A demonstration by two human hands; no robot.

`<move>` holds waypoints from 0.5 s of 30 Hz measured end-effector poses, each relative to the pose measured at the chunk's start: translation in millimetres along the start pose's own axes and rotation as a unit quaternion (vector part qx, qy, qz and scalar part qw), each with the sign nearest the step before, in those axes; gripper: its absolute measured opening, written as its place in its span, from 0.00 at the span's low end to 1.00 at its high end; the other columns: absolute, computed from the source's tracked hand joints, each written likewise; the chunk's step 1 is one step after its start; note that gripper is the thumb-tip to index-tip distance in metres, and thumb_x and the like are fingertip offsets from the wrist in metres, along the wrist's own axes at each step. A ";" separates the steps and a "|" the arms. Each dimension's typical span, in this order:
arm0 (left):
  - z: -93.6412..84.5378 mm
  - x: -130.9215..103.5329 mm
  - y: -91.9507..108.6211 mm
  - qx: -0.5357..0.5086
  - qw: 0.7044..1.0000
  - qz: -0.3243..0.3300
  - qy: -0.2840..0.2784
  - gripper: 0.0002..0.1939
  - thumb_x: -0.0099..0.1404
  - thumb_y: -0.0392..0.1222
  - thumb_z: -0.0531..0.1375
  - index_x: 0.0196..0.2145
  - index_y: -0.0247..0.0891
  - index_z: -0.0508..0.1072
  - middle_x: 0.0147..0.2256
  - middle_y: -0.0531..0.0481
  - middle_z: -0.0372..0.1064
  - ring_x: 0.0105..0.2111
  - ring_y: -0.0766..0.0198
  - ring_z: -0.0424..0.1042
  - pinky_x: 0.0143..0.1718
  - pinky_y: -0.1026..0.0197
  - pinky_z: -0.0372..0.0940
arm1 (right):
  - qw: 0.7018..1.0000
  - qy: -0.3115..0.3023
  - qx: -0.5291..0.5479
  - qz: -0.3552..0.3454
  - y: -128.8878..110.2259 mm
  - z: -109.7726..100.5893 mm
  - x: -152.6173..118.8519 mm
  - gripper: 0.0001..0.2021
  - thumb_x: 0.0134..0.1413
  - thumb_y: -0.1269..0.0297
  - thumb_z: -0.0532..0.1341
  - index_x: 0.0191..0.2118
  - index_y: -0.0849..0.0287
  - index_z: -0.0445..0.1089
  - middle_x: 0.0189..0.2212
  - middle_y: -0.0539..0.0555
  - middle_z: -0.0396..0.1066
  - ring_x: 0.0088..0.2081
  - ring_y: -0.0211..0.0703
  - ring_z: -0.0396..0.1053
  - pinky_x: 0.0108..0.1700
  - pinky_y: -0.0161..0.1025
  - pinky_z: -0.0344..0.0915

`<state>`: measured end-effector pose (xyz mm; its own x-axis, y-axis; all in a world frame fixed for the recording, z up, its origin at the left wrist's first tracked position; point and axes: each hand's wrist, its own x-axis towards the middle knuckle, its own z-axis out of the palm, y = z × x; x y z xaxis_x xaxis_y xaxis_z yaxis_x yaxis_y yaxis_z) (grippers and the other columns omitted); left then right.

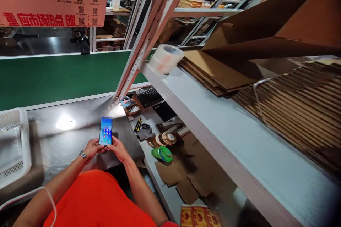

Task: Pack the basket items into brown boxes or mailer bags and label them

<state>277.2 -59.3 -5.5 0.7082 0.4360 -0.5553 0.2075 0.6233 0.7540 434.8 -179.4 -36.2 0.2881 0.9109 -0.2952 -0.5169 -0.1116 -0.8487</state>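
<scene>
Head view: person is standing at a metal worktable point(69, 131), holding a phone point(106, 133) in both hands above its near edge. Left hand point(93, 147) is cupping the phone's lower left corner, fingers curled around it; there's a watch point(84, 156) on that wrist. Right hand point(117, 149) is gripping the lower right side, thumb lying near the screen. Screen is lit, app icons showing; its upper part is blurred out.

White plastic crate point(13, 145) is sitting on the table well to the left. Green conveyor belt point(53, 76) is running behind the table. To the right, a lower bench is carrying a keyboard point(148, 96), a brown tape roll point(162, 139), a green tape dispenser point(162, 153) and cardboard scraps point(183, 181). Above it, a white shelf point(218, 120) is holding a clear tape roll point(165, 58) and stacks of flat cardboard point(293, 103).

Risks, as a judgement: the grip is only on the phone's bottom end, so the top is hanging free; a slip would be dropping it onto the hard steel. Both hands being occupied also means nothing is guarding the table edge. The clear tape roll is sitting close to the shelf lip and a knock could be sending it down onto the bench.
</scene>
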 end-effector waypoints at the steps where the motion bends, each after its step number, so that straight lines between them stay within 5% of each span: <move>1: 3.2 3.8 -0.4 0.010 1.000 -0.004 -0.008 0.33 0.42 0.52 0.84 0.41 0.33 0.81 0.37 0.38 0.85 0.41 0.45 0.86 0.48 0.50 0.77 | 1.000 -0.007 0.012 -0.006 -0.5 -5.0 -0.3 0.29 0.47 0.56 0.82 0.55 0.56 0.79 0.43 0.54 0.84 0.37 0.44 0.80 0.41 0.39 0.76; 5: 15.0 19.8 -1.7 0.083 0.996 -0.021 -0.031 0.36 0.43 0.59 0.82 0.43 0.34 0.81 0.38 0.39 0.84 0.40 0.47 0.85 0.47 0.49 0.77 | 0.999 -0.009 0.047 -0.013 -2.9 -30.2 0.4 0.30 0.45 0.55 0.82 0.54 0.56 0.81 0.45 0.55 0.85 0.42 0.48 0.81 0.44 0.42 0.78; 9: 13.3 21.1 0.8 0.139 0.990 -0.028 -0.002 0.45 0.43 0.62 0.81 0.53 0.32 0.79 0.36 0.41 0.83 0.40 0.47 0.85 0.47 0.48 0.76 | 0.996 0.055 0.061 -0.021 -12.4 -68.6 11.7 0.26 0.44 0.54 0.82 0.50 0.54 0.81 0.44 0.53 0.84 0.39 0.44 0.79 0.40 0.38 0.76; 15: -34.9 -24.0 -2.3 0.137 0.980 -0.032 0.139 0.42 0.40 0.66 0.80 0.48 0.38 0.81 0.39 0.39 0.86 0.44 0.43 0.86 0.51 0.45 0.78 | 0.983 0.164 0.013 -0.082 -51.9 -139.0 61.8 0.24 0.42 0.50 0.79 0.45 0.51 0.78 0.40 0.50 0.80 0.39 0.44 0.74 0.43 0.43 0.76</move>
<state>236.2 -48.5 -6.2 0.4846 0.5854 -0.6500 0.4455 0.4743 0.7593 591.5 -172.5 -71.4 0.6105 0.7390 -0.2848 -0.4611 0.0392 -0.8865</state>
